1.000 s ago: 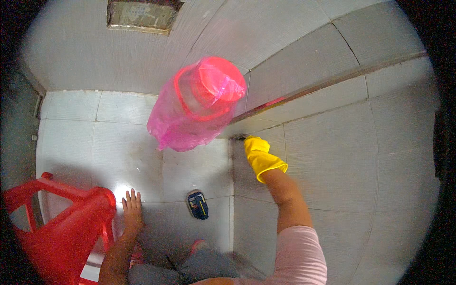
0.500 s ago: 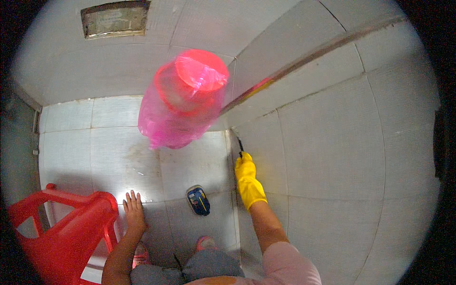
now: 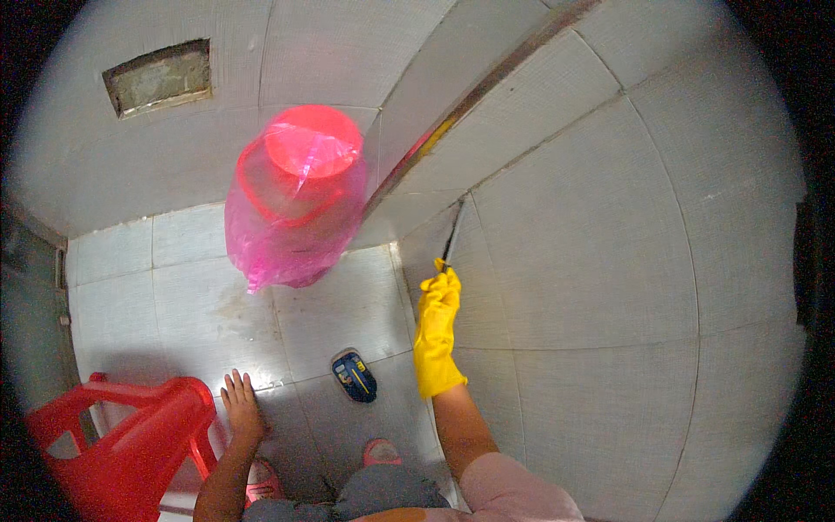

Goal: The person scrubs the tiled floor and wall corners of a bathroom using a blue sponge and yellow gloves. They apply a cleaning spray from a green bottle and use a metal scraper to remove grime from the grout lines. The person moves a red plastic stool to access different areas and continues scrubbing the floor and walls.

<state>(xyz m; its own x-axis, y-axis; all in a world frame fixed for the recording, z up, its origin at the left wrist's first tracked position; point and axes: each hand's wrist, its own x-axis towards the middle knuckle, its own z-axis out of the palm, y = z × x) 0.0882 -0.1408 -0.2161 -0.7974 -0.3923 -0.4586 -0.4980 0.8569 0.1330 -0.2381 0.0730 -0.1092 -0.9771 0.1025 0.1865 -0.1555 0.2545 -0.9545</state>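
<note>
My right hand (image 3: 439,326), in a yellow rubber glove, is closed around a slim black tool (image 3: 451,235). Its far end reaches to the grey tiled wall on the right, close to a seam between tiles; the kind of tip is too small to tell. My left hand (image 3: 244,409) is bare, with fingers stretched out over the tiled floor (image 3: 209,313) beside a red plastic stool (image 3: 130,452). On the floor between my hands lies a dark blue oval object (image 3: 354,376) with a pale rim and yellow markings.
A pink-red container (image 3: 296,200) wrapped in translucent pink plastic stands out ahead, near the wall corner. A ledge with a brown edge (image 3: 487,87) runs along the right wall. A recessed rectangular opening (image 3: 159,78) is in the far wall. A dark door edge (image 3: 61,270) is at left.
My view has turned, so the surroundings sit differently. The gloved right hand has tilted with the black tool, whose far end now points up along the right wall. My left hand stays by the stool.
</note>
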